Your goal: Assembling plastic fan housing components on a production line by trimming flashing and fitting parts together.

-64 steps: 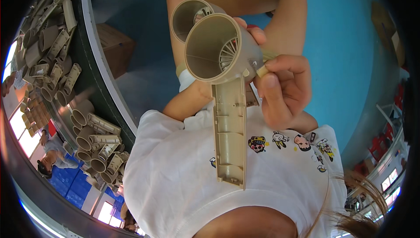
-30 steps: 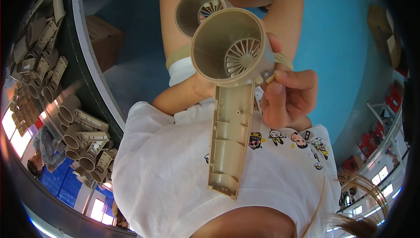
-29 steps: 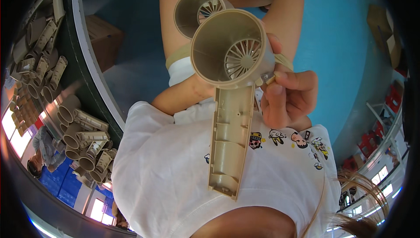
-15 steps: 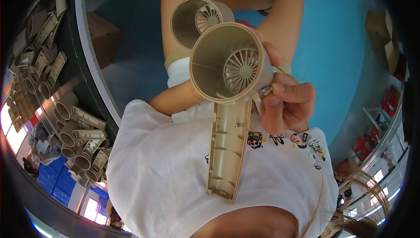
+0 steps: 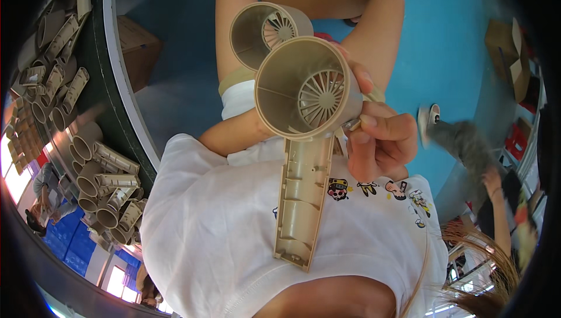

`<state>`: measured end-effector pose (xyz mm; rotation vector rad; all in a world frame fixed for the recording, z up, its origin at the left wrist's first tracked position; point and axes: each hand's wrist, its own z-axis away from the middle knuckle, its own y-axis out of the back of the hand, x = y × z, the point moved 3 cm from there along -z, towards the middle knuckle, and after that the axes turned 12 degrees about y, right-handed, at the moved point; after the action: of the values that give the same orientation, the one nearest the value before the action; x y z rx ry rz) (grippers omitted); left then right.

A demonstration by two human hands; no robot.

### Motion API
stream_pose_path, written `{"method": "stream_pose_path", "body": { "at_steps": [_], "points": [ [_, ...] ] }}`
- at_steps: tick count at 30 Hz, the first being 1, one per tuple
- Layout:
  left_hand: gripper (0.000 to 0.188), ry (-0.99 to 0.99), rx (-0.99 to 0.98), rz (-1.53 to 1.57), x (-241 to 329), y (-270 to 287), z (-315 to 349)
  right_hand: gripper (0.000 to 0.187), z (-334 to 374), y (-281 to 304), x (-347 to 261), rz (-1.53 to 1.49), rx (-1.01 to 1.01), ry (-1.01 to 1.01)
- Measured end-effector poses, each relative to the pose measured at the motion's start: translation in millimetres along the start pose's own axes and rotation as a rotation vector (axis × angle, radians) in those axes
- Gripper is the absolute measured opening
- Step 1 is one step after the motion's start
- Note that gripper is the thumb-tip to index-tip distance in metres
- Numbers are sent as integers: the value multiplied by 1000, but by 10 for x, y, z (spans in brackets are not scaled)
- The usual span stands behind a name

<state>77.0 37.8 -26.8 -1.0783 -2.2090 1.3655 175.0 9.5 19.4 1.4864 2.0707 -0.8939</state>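
Observation:
A beige plastic hair dryer housing [image 5: 270, 93] is held up in front of my chest, its open barrel facing up and a round slotted grille inside. Its ribbed half-shell handle [image 5: 302, 201] points toward me. My left hand [image 5: 363, 78] is closed around the barrel from behind; only some fingers show at its right side. Between thumb and fingertips my right hand [image 5: 385, 140] pinches a small metal piece [image 5: 352, 125] against the barrel's lower right edge. Just beyond lies a second beige housing [image 5: 245, 34], partly covered by the first; what supports it is hidden.
To the left, a dark bench [image 5: 96, 66] with a pale edge carries several similar housings [image 5: 108, 215]. An open cardboard box [image 5: 318, 1] stands beyond my knees, another box [image 5: 137, 55] beneath the bench. At right a person [image 5: 473, 148] is passing.
A person has come into view at the right. Both housings sit slightly lower in the picture. My hands keep the same hold, with the right still pinching the metal piece.

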Motion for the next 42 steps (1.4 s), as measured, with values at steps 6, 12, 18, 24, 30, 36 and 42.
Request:
{"method": "stream_pose_path", "body": {
  "at_steps": [6,12,18,24,30,36,42],
  "points": [
    [51,-6,60,26,11,-48,-3,12,-23,-15,-13,55,-8,-7],
    [50,36,-38,188,-7,-75,-23,12,-34,-12,-13,28,-1,32],
    [48,28,52,124,22,-90,4,11,-22,-8,-19,49,-26,26],
    [44,93,-6,166,24,-73,2,13,-24,-19,-29,77,17,8],
    [44,124,-38,199,32,-58,9,13,-39,-22,-32,88,8,17],
    [57,33,-14,208,-23,-61,20,15,-49,-22,-40,103,6,29],
    [69,-115,103,-402,-43,34,74,15,-59,-35,-43,82,8,51]
  ]
}}
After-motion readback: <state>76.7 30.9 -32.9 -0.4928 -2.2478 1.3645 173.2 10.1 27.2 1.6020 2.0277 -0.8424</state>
